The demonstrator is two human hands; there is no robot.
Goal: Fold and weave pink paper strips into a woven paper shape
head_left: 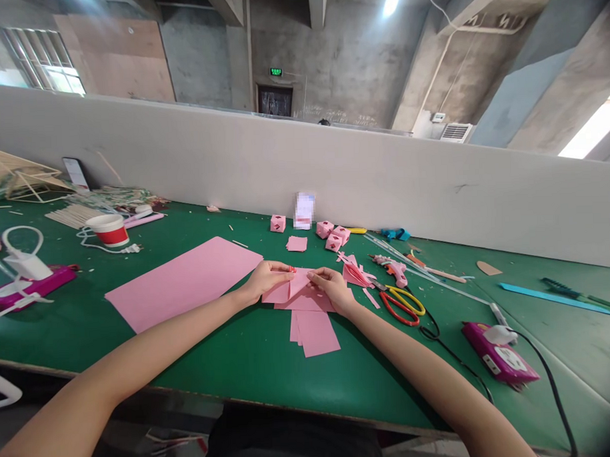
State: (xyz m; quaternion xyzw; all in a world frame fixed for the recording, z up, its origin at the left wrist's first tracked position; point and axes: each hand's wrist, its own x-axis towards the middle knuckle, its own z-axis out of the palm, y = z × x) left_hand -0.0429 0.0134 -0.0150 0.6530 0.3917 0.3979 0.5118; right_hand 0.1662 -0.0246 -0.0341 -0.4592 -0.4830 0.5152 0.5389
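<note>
Between my two hands is a folded piece of pink paper [297,283], its flap raised toward the middle. My left hand [269,280] pinches its left side, with thumb and fingers closed. On the right edge, my right hand [332,286] grips the same paper between thumb and fingertips. Pink paper rectangles [319,333] lie loosely stacked just below, nearer to me. A large pink sheet [187,282] lies flat beyond my left forearm. Farther back are a small stack of pink squares [297,243] and several folded pink paper cubes [325,229].
Scissors with red and yellow handles [402,305], pink paper scraps [357,272] and a pink glue gun [392,269] lie to the right. Magenta power strips [499,355] sit at both sides. A paper cup [109,230] stands left; a phone [304,210] leans at the grey partition [408,171].
</note>
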